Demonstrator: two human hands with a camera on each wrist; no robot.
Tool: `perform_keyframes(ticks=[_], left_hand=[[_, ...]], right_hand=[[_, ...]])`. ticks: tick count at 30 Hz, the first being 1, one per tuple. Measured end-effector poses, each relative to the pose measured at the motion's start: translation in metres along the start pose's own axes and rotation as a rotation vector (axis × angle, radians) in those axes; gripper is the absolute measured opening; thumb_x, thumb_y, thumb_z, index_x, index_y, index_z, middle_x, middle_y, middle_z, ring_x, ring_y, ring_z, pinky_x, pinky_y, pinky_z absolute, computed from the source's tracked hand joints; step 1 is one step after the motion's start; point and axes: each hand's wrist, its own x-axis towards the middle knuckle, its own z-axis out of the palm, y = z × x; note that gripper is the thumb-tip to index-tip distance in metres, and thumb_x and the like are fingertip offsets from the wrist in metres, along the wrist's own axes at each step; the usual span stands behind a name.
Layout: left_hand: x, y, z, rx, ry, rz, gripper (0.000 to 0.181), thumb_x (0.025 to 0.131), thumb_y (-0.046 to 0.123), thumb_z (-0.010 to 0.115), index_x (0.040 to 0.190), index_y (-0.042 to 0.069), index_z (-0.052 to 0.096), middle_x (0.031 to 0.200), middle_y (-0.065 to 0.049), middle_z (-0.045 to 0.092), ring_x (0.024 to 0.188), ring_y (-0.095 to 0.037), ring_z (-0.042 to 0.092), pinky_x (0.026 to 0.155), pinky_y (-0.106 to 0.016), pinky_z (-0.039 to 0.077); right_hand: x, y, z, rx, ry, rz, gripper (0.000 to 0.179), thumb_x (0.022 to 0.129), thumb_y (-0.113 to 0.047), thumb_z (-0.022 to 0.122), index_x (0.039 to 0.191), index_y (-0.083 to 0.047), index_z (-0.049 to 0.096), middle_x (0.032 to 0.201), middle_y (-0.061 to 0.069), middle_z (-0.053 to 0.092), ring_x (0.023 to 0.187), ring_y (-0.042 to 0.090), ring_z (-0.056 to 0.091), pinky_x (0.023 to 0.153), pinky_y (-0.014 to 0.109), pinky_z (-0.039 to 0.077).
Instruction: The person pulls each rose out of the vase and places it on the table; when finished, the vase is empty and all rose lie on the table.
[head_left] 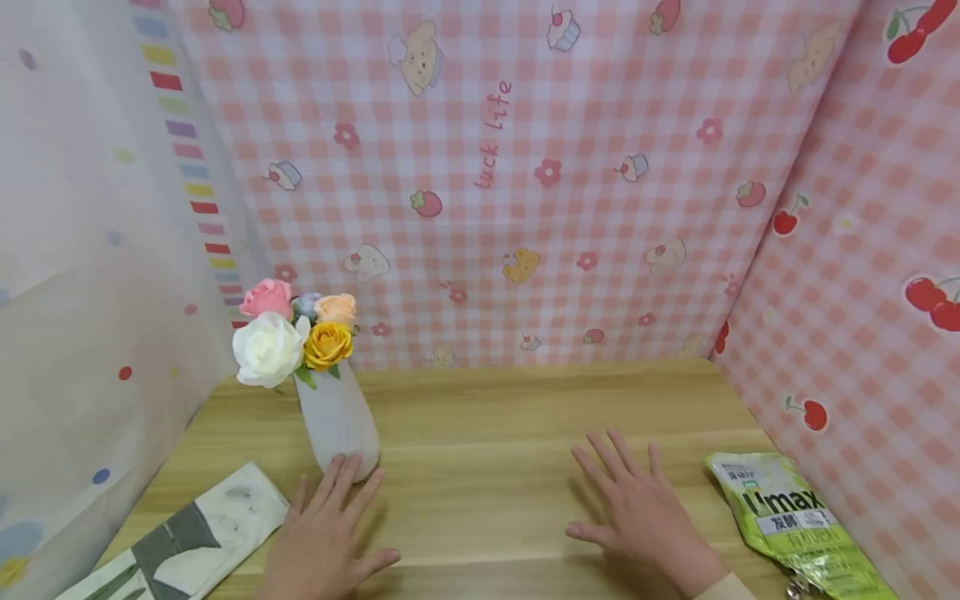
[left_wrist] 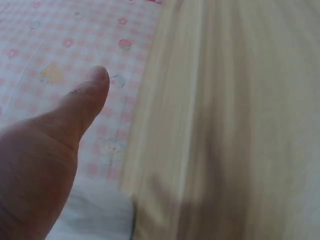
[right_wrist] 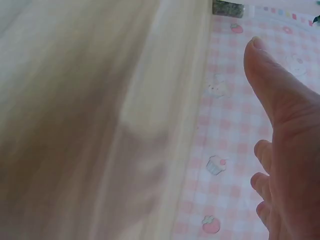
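Two bare hands spread over a wood-grain table [head_left: 480, 475], palms down, at its front edge. The left hand [head_left: 322, 533] reaches in from the front left, its fingers straight and fanned apart, thumb out to the side, holding nothing. In the head view its fingertips overlap the foot of a white vase [head_left: 339, 421]; whether they touch it cannot be told. The vase stands toward the table's back left corner, near the left edge, filled with white, pink, peach, yellow and bluish flowers [head_left: 268, 350].

The right hand [head_left: 637, 517] extends from the front right, a pale sleeve [head_left: 726, 588] at the wrist, its fingers likewise straight and wide, gripping nothing, with shadow on the wood beneath. Well apart from the left hand, it is nearest to a green bag [head_left: 798, 521] printed "Umax," which lies along the table's right edge toward the front right corner. A small shiny item [head_left: 797, 586] sits at the bag's lower side, too small to identify.

Just beside the left hand, a flat white-and-gray packet [head_left: 191, 537] lies slantwise along the left edge. Pink gingham [head_left: 480, 217] rises behind the table's back edge, printed "luck life."
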Motion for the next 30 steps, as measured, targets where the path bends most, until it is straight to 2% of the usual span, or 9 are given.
perform_keyframes(ticks=[3,6,9,12,15,19,24,27,30], left_hand=[[0.003,-0.007,-0.009,-0.015,0.125,0.017,0.09,0.075,0.077,0.057,0.141,0.017,0.05,0.147,-0.015,0.041,0.131,-0.038,0.041,0.092,-0.065,0.042],[0.006,-0.014,-0.016,-0.104,0.327,-0.027,0.073,0.082,0.067,0.059,0.127,0.009,0.063,0.129,-0.018,0.056,0.113,-0.039,0.054,0.085,-0.058,0.048],[0.011,-0.017,-0.016,-0.23,0.521,-0.169,0.057,0.083,0.049,0.069,0.111,0.0,0.067,0.11,-0.02,0.063,0.098,-0.039,0.059,0.077,-0.052,0.05],[0.02,-0.017,-0.007,-0.344,0.62,-0.385,0.051,0.075,0.031,0.08,0.107,-0.005,0.063,0.103,-0.02,0.061,0.093,-0.036,0.058,0.074,-0.044,0.047],[0.031,-0.016,0.009,-0.486,0.633,-0.588,0.062,0.069,0.02,0.086,0.115,-0.007,0.054,0.11,-0.022,0.055,0.101,-0.034,0.053,0.078,-0.04,0.044],[0.043,-0.016,0.034,-0.68,0.614,-0.757,0.083,0.069,0.022,0.087,0.132,-0.007,0.041,0.122,-0.023,0.046,0.114,-0.035,0.045,0.088,-0.044,0.041],[0.046,-0.018,0.06,-0.779,0.536,-0.814,0.1,0.067,0.029,0.089,0.145,0.0,0.032,0.134,-0.022,0.044,0.122,-0.035,0.042,0.097,-0.053,0.038],[0.047,-0.018,0.068,-0.768,0.518,-0.802,0.106,0.065,0.032,0.09,0.148,0.006,0.03,0.137,-0.022,0.044,0.123,-0.036,0.043,0.099,-0.055,0.038],[0.044,-0.021,0.073,-0.768,0.541,-0.774,0.107,0.063,0.029,0.091,0.149,0.009,0.031,0.136,-0.021,0.047,0.122,-0.035,0.045,0.098,-0.052,0.039]], right_hand=[[0.01,-0.004,-0.005,0.063,0.015,-0.018,0.096,0.074,-0.077,0.057,0.15,-0.023,0.036,0.157,0.003,0.026,0.143,0.032,0.022,0.103,0.074,0.017],[0.025,-0.012,-0.011,0.184,0.016,-0.048,0.092,0.077,-0.072,0.061,0.15,-0.021,0.036,0.155,0.004,0.03,0.141,0.031,0.025,0.103,0.074,0.019],[0.045,-0.022,-0.019,0.336,-0.009,-0.055,0.086,0.081,-0.065,0.062,0.149,-0.018,0.038,0.151,0.004,0.037,0.138,0.029,0.033,0.106,0.068,0.024],[0.066,-0.034,-0.027,0.47,-0.033,-0.048,0.077,0.085,-0.062,0.06,0.145,-0.017,0.044,0.145,0.002,0.046,0.132,0.024,0.042,0.107,0.055,0.034],[0.085,-0.048,-0.035,0.586,-0.041,-0.063,0.069,0.087,-0.06,0.058,0.141,-0.018,0.05,0.138,-0.001,0.053,0.125,0.019,0.05,0.103,0.041,0.043],[0.11,-0.071,-0.046,0.704,-0.039,-0.096,0.061,0.089,-0.057,0.058,0.136,-0.02,0.056,0.13,-0.004,0.06,0.116,0.012,0.056,0.096,0.037,0.049],[0.135,-0.097,-0.056,0.785,-0.016,-0.103,0.054,0.088,-0.057,0.059,0.131,-0.024,0.06,0.121,-0.008,0.065,0.107,0.006,0.059,0.087,0.032,0.052],[0.148,-0.109,-0.061,0.837,0.013,-0.105,0.048,0.088,-0.053,0.063,0.127,-0.023,0.063,0.115,-0.01,0.066,0.102,0.003,0.059,0.085,0.028,0.052],[0.163,-0.125,-0.063,0.896,0.036,-0.104,0.043,0.088,-0.047,0.066,0.123,-0.022,0.066,0.11,-0.009,0.068,0.097,0.001,0.06,0.086,0.027,0.052]])
